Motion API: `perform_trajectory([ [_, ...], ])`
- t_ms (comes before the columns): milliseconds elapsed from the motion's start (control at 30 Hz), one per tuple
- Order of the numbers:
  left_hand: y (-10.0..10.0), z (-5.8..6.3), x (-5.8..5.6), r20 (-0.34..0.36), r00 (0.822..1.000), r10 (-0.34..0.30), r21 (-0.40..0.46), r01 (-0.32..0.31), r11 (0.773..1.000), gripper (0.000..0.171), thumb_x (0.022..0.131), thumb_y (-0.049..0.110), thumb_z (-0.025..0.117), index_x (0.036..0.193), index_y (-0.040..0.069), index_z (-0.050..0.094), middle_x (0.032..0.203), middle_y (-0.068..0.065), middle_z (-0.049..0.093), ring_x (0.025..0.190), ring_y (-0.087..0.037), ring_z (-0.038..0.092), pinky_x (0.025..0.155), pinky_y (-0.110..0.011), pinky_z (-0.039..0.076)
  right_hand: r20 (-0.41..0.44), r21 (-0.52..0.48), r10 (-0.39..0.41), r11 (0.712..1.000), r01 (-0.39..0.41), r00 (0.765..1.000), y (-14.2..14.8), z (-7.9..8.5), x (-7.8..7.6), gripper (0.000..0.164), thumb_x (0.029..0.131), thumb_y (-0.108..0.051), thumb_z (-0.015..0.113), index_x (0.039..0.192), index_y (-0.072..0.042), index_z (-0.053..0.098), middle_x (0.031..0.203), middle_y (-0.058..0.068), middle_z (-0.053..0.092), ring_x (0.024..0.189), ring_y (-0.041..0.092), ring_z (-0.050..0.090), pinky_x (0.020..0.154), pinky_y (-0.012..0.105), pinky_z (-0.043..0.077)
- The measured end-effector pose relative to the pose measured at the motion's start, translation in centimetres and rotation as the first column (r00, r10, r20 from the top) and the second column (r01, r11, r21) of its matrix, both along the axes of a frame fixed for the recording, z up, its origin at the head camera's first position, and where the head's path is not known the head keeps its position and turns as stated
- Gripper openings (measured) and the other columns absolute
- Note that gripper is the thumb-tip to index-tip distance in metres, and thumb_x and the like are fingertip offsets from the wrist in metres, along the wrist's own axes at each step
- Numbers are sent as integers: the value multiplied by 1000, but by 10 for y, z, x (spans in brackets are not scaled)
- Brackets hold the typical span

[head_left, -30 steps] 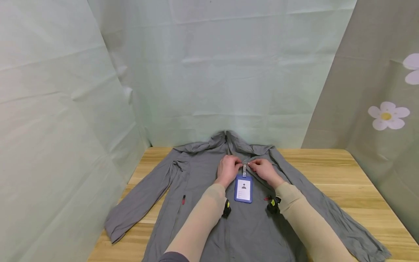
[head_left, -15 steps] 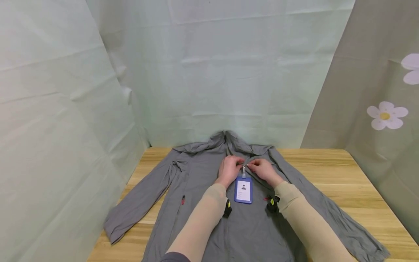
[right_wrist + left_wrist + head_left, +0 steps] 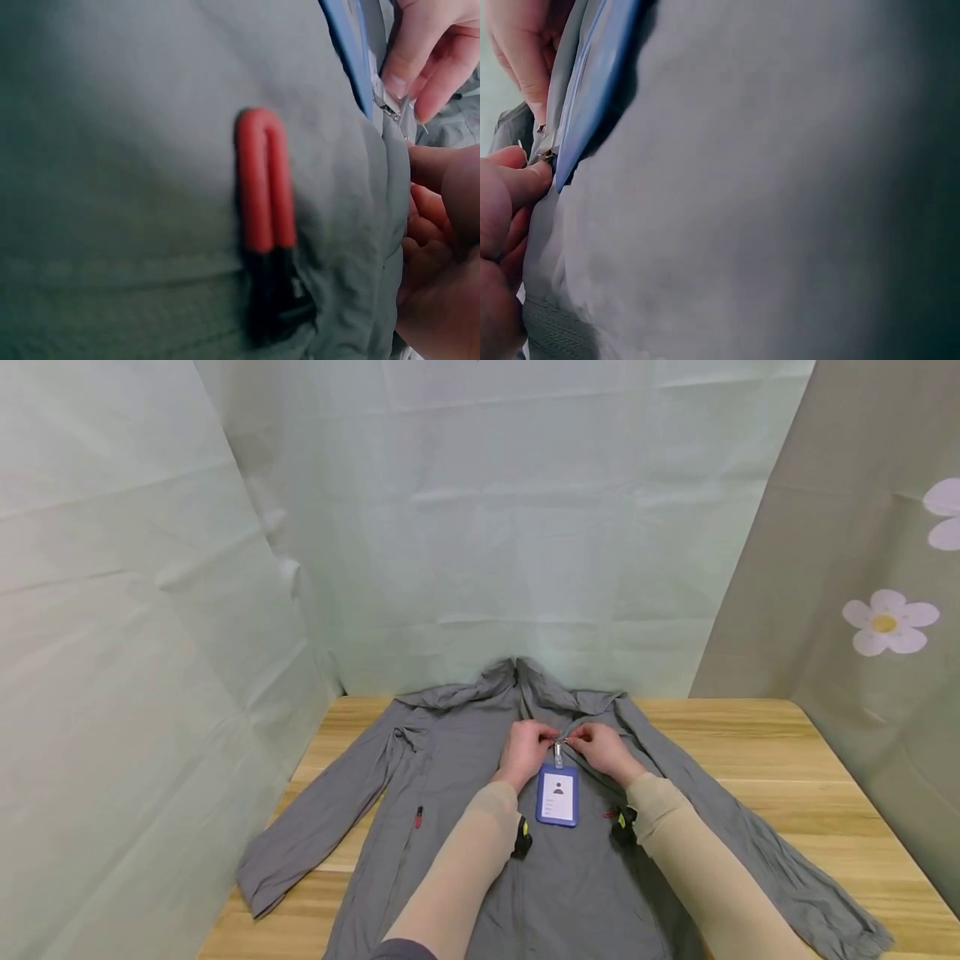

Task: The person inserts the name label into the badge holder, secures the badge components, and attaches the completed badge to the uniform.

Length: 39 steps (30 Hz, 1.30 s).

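Observation:
A blue ID badge holder [image 3: 557, 814] with a white card lies on the chest of a spread grey jacket [image 3: 480, 852]. Its clear strap [image 3: 558, 755] leads up to a small metal pin fastening [image 3: 546, 155] between the two hands. My left hand [image 3: 522, 749] pinches one end of the fastening between thumb and finger. From the other side my right hand [image 3: 603, 750] pinches at the fastening and the fabric there, its fingertips partly hidden. In the right wrist view, a thin needle [image 3: 421, 126] sticks out near the left fingertips.
The jacket's sleeves spread over a wooden table [image 3: 757, 760]. Red zipper pulls [image 3: 266, 180] hang at its pockets. A pale cloth backdrop [image 3: 525, 527] stands behind and at the left; a brown one with flowers [image 3: 888, 623] is at the right.
Both hands stay at the badge's top, with only small finger movements. The fastening has shifted slightly down towards the badge, and the left fingers are a little lower.

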<state>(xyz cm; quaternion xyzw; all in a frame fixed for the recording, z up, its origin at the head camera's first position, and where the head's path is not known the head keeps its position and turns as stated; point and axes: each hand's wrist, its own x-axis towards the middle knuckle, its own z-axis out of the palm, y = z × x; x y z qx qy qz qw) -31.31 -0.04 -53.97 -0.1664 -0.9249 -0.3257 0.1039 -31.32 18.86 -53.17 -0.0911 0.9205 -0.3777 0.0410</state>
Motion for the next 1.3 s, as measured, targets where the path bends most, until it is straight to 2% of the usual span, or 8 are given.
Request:
perform_trajectory([
  [233, -1, 0, -1, 11, 1000, -13, -44, 14, 999, 20, 95, -2, 77, 99, 14, 88, 98, 2, 81, 97, -17, 75, 86, -29, 60, 17, 38, 31, 999, -32, 999, 0, 2, -1, 20, 109, -18, 63, 104, -3, 75, 97, 8, 72, 82, 21, 60, 76, 37, 48],
  [433, 0, 2, -3, 23, 1000, -18, -99, 20, 995, 19, 97, 1, 76, 100, 16, 88, 100, 4, 81, 98, -16, 76, 86, -29, 61, 31, 74, 50, 996, -52, 998, -3, 4, -1, 21, 111, -17, 60, 108, -2, 74, 97, 8, 70, 81, 21, 59, 76, 39, 49],
  [633, 1, 7, -4, 13, 999, -47, -210, 49, 976, 20, 98, 4, 76, 104, 19, 88, 103, 4, 81, 101, -16, 76, 86, -30, 61, 6, 92, 48, 995, -49, 999, -4, 3, -3, 23, 111, -18, 59, 108, -1, 75, 103, 11, 73, 89, 25, 65, 86, 47, 54],
  [767, 2, 10, -5, 4, 998, -56, -267, 55, 962, 21, 99, 4, 75, 103, 20, 88, 101, 4, 81, 99, -17, 76, 84, -32, 61, 13, 90, 42, 995, -43, 999, -4, 3, -3, 23, 111, -18, 59, 110, -1, 75, 105, 11, 73, 91, 25, 65, 87, 48, 54],
  [1100, 3, 11, -3, -2, 998, -58, -321, 54, 945, 23, 99, 3, 74, 97, 21, 88, 94, 5, 79, 91, -15, 75, 79, -29, 60, 33, 90, 40, 995, -43, 999, -5, 1, -2, 22, 111, -17, 59, 107, -2, 74, 104, 11, 73, 87, 23, 64, 85, 47, 54],
  [1300, 5, 12, -2, 23, 998, -54, -362, 58, 930, 26, 99, 1, 72, 101, 22, 88, 99, 4, 80, 95, -16, 75, 82, -31, 60, 22, 109, 46, 993, -48, 999, -6, 0, -1, 22, 111, -17, 59, 108, -1, 74, 103, 11, 72, 88, 25, 65, 87, 48, 55],
])
